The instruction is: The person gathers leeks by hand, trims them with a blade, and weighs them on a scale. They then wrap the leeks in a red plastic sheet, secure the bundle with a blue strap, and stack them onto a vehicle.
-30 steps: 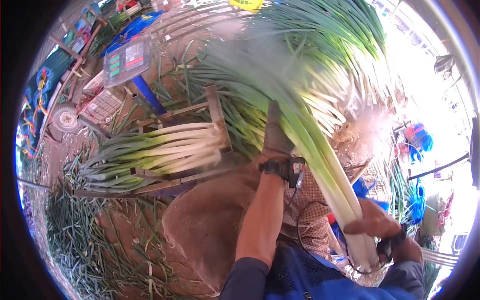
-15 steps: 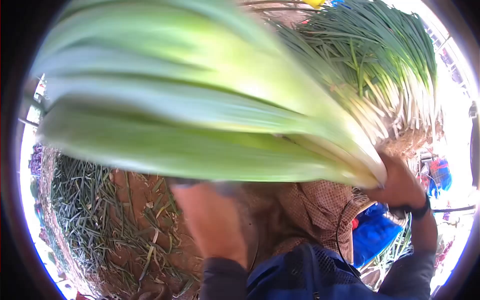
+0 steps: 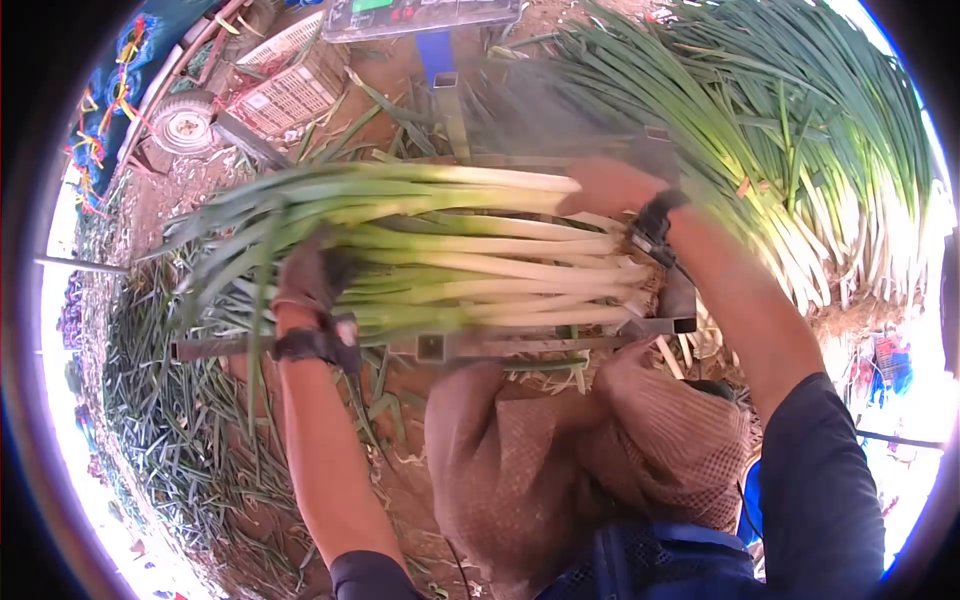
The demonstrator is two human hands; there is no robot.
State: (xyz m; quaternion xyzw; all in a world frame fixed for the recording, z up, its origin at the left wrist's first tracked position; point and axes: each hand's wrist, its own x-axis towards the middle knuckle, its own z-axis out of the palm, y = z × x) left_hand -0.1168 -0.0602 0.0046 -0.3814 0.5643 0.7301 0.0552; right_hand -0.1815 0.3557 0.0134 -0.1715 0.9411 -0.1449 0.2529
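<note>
On a low metal rack [image 3: 560, 347] in front of the person's knees lies a row of long leeks [image 3: 500, 287], side by side, with their white root ends to the right and their green leaves to the left. The leaves reach out past the rack's left side, and some hang down over its near bar. The left hand [image 3: 312, 275] is over the green part of the row, blurred; whether its fingers are spread or pinching a stalk, I cannot tell. The right hand [image 3: 612, 187] lies over the white end of the farthest leeks, its fingers bent down toward the stalks; blur hides how tightly they close. A dark strap [image 3: 657, 220] circles the right wrist, and another band [image 3: 300, 345] sits on the left one.

To the right of the rack, a big pile of leeks [image 3: 800, 150] fans out, with roots toward the near side. Beyond the rack a scale [image 3: 425, 18] stands on a blue post [image 3: 437, 55]. Farther left are a plastic crate [image 3: 290, 88] and a small wheel [image 3: 185, 127]. Loose green leaves [image 3: 165, 400] cover the ground at the left. Brown patterned cloth [image 3: 530, 450] covers the person's legs, just beside the rack.
</note>
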